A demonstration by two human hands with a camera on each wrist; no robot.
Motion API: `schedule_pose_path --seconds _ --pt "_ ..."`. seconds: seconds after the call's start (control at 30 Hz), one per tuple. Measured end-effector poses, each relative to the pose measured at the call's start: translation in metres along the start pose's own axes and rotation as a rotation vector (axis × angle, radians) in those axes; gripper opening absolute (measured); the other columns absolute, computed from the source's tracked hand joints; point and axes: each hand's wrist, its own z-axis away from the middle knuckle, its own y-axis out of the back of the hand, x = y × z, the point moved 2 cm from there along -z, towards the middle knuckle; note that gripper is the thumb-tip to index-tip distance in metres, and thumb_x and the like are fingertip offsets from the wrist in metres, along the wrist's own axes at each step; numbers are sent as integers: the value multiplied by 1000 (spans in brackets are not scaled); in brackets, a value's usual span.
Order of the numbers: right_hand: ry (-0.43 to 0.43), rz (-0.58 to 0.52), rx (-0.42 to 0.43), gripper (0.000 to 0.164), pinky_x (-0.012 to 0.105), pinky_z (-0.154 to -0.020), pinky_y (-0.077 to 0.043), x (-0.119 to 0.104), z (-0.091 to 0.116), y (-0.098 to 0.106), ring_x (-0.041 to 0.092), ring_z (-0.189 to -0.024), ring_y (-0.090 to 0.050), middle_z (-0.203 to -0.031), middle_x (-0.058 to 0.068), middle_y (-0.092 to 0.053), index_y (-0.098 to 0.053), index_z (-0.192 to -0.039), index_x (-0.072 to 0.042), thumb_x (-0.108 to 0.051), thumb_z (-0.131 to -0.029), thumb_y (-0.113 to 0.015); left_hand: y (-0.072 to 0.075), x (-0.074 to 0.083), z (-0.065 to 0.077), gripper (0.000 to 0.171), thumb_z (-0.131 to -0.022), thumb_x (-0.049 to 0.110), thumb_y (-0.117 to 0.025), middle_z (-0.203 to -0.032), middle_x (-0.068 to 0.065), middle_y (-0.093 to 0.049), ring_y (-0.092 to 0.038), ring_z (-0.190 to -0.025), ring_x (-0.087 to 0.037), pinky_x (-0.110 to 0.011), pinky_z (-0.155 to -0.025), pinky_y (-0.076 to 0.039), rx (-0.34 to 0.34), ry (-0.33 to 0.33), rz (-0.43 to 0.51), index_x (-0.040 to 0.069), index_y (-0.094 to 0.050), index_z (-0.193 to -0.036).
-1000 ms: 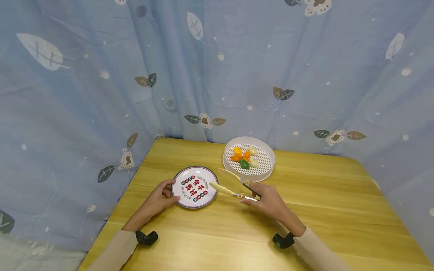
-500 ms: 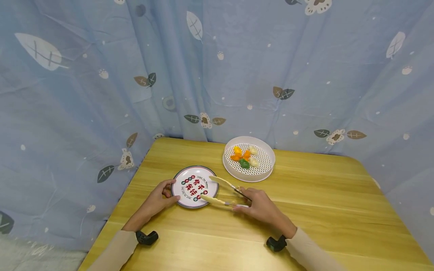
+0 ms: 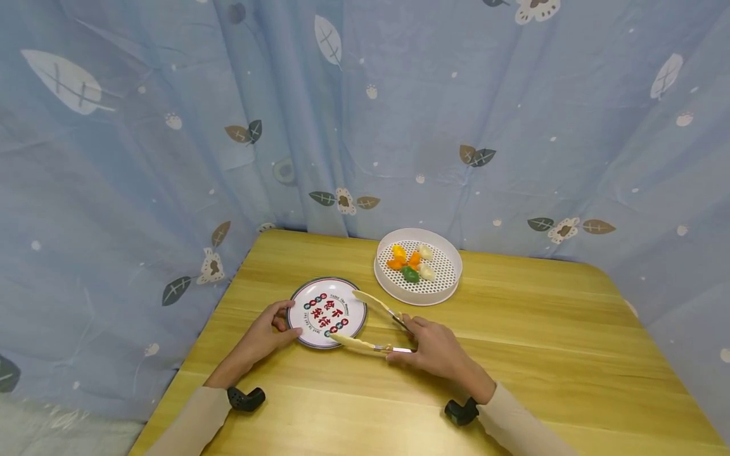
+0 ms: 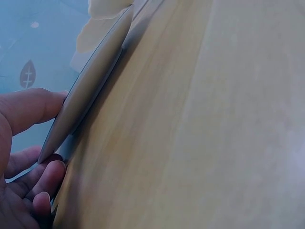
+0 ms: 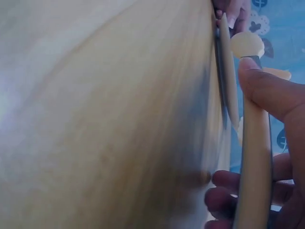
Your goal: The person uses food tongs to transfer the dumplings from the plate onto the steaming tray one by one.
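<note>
My left hand (image 3: 263,335) grips the near-left rim of a round white plate (image 3: 310,296) with red lettering, thumb on one face and fingers under the edge. In the left wrist view the plate (image 4: 95,76) appears edge-on, close over the wood. Tongs (image 3: 356,343) with pale yellow tips and metal handles are held in my right hand (image 3: 436,348). Their arms are spread, with both tips over the right part of the plate and no food between them. The right wrist view shows my thumb pressing one handle of the tongs (image 5: 256,157), fingers curled on the other side.
Behind the plate to the right stands a white round steamer tray (image 3: 419,296) with a perforated base. In it lie several dumplings: yellow (image 3: 399,253), orange (image 3: 395,265), green (image 3: 410,274) and white (image 3: 426,272). A blue patterned curtain (image 3: 399,126) hangs behind the wooden table (image 3: 542,354).
My right hand has moved left with the tongs, bringing their tips from the plate's right edge to over it, and the tips stand further apart. The left hand and plate stay put.
</note>
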Motion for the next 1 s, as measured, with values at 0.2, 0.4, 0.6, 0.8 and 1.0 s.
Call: schedule_pose_path --seconds 0.2,0.4,0.6,0.8,1.0 --pt "-15 41 -5 90 24 -49 -33 -3 3 2 5 -58 -41 -73 -13 -43 -58 -126 -12 -80 -67 -60 -1 2 2 66 -81 32 -77 -108 -8 -48 -46 -86 -23 -28 -70 -41 -11 -2 1 17 -45 -138" --pt "-31 52 11 90 26 -52 -35 -5 2 2 8 -68 -43 -79 -11 -44 -57 -128 -12 -79 -67 -62 0 1 0 69 -81 34 -76 -109 -9 -47 -45 -87 -22 -27 -70 -40 -10 5 6 16 -43 -139" --pt "-19 40 41 93 32 -64 -43 -7 3 1 12 -79 -50 -92 -5 -55 -57 -131 -10 -76 -67 -64 0 -1 -1 69 -80 37 -77 -108 -7 -47 -45 -88 -22 -28 -70 -40 -6 38 -9 20 -44 -138" --pt "-32 17 17 89 35 -70 -46 -7 3 1 14 -88 -53 -102 -2 -57 -58 -129 -12 -77 -68 -63 1 -2 -1 70 -80 35 -77 -108 -8 -47 -45 -88 -22 -27 -70 -40 -11 43 0 19 -43 -139" --pt "-90 -24 -46 87 40 -73 -48 -1 4 13 17 -101 -53 -117 1 -57 -57 -134 -20 -81 -72 -52 8 -1 -1 68 -82 33 -75 -116 -11 -48 -45 -90 -24 -29 -71 -42 -24 57 13 16 -42 -140"
